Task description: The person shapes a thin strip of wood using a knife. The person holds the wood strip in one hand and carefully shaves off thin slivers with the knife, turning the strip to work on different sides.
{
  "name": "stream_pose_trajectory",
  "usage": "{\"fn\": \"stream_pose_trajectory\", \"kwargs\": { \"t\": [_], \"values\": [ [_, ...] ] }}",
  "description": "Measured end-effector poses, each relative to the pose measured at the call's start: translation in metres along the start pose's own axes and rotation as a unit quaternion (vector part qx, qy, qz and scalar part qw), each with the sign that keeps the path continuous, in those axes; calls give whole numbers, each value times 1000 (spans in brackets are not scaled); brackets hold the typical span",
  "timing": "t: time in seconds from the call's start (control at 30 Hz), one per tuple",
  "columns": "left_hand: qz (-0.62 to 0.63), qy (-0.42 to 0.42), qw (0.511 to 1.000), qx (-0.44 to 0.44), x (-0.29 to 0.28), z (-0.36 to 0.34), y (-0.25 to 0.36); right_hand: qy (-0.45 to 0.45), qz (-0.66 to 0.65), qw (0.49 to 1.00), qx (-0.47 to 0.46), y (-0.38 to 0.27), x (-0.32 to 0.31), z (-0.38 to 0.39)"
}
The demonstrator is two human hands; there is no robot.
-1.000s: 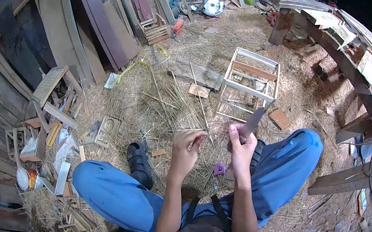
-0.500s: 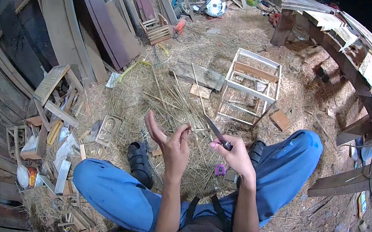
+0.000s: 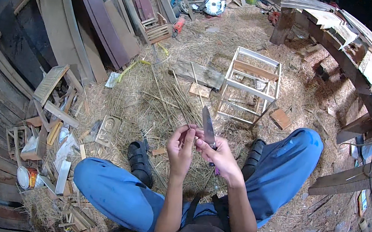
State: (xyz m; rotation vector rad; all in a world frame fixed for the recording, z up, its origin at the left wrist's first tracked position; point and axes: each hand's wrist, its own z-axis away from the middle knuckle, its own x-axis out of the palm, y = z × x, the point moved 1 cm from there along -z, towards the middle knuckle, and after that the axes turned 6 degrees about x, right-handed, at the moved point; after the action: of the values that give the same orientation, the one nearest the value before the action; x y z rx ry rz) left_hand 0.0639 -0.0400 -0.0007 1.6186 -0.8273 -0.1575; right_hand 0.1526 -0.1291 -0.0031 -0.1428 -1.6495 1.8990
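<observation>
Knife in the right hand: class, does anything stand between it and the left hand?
Between the left hand and the blade of the knife, nothing visible stands. Toward the handle, the right hand is in the way, its fingertips close to the left hand's; whether they touch is unclear.

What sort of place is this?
Probably a rough woodworking area: tall brown and purple wooden panels lean at the left, a pale, open rectangular wooden frame stands ahead, and tan, straw-like scraps litter the brown floor.
</observation>
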Motion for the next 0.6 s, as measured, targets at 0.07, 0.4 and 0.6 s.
{"fn": "stream_pose_trajectory", "kwargs": {
  "t": [0.07,0.4,0.6],
  "values": [
    [-30,4,999,21,-3,0,-1,-17,41,999,-13,2,-3,-1],
    [-57,43,997,-12,-9,-3,0,37,192,974,-118,-12,-12,4],
    [-31,0,999,-19,-16,0,1,41,316,923,-214,-31,13,13]
  ]
}}
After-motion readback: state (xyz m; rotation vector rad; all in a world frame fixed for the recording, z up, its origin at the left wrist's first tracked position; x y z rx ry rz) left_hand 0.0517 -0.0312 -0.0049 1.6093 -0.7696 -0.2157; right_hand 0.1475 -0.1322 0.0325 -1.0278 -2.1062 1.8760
